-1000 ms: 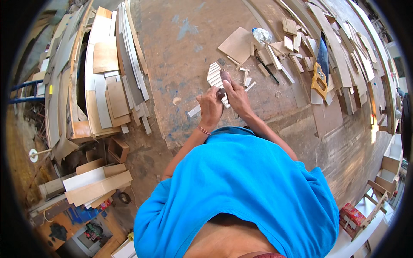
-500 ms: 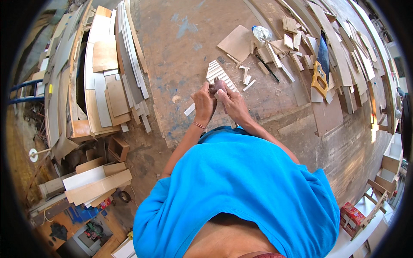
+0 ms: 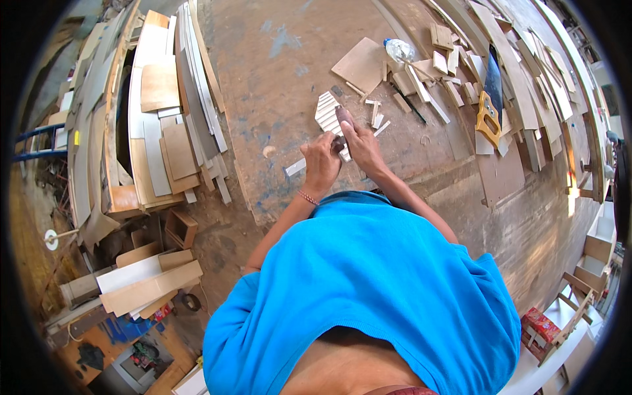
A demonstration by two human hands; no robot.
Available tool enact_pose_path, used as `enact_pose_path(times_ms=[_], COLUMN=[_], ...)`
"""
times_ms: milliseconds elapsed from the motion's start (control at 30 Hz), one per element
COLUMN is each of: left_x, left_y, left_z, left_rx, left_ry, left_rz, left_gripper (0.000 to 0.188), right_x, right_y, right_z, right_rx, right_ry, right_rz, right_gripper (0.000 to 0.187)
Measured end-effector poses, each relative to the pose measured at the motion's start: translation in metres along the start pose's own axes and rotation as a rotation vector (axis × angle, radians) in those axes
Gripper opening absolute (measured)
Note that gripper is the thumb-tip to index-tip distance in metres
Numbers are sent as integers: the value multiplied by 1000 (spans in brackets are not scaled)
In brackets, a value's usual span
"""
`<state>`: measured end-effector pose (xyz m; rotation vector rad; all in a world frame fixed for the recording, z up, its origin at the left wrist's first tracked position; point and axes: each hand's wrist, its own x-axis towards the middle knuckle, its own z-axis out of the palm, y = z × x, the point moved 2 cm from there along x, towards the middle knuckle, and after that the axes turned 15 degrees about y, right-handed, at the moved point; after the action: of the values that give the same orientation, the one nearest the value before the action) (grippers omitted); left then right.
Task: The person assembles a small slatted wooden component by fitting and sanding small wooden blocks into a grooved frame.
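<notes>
A pale wooden piece with ridged slats (image 3: 325,113) lies on the worn tabletop (image 3: 276,85), partly hidden by my hands. My right hand (image 3: 364,150) is closed on a reddish-brown piece that looks like folded sandpaper (image 3: 343,114), held over the slatted piece. Close beside it, at the near end of the slats, my left hand (image 3: 320,160) is closed, its fingers at a dark bit (image 3: 338,144); whether that belongs to the same brown piece I cannot tell. A short pale strip (image 3: 295,167) lies left of my left hand.
Wood offcuts (image 3: 415,82), a clear plastic bottle (image 3: 399,50) and a square board (image 3: 359,66) lie beyond on the right. A handsaw with a yellow handle (image 3: 488,120) rests on the offcuts. Stacked boards (image 3: 161,92) stand at the left.
My hands were together on the brown piece. The right hand has shifted slightly up and right with it; the left has come nearer to me, exposing the near end of the slats.
</notes>
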<state>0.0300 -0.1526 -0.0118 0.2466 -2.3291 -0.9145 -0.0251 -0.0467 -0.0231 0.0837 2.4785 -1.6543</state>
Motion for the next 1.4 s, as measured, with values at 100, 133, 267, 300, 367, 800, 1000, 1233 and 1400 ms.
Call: enact_pose_path(times_ms=[100, 133, 267, 300, 367, 800, 1000, 1233, 1400], left_x=[5, 8, -10, -8, -5, 2, -4, 2, 4], left_y=[-11, -19, -12, -7, -1, -19, -7, -17, -6], left_z=[2, 3, 6, 3, 1, 3, 5, 4, 3], left_rx=[28, -19, -27, -30, 27, -36, -63, -21, -33], left_ry=[-25, -43, -76, -79, -82, -95, -75, -130, -75], left_rz=[-137, -174, 1, 4, -6, -180, -78, -143, -25], left_gripper=[3, 4, 8, 8, 5, 7, 7, 6, 7], right_x=[-15, -22, -1, 0, -2, -22, -6, -5, -1], right_y=[10, 9, -5, -1, 8, 13, -3, 22, 14], right_z=[0, 1, -2, -2, 0, 1, -2, 5, 0], right_rx=[-110, -12, -61, -60, -30, -45, 38, 3, 64], right_ry=[-68, -80, -61, -56, 8, -72, 39, -54, -97], right_rz=[44, 18, 72, 74, 38, 1, -23, -6, 152], right_gripper=[50, 51, 50, 50, 50, 47, 46, 48, 49])
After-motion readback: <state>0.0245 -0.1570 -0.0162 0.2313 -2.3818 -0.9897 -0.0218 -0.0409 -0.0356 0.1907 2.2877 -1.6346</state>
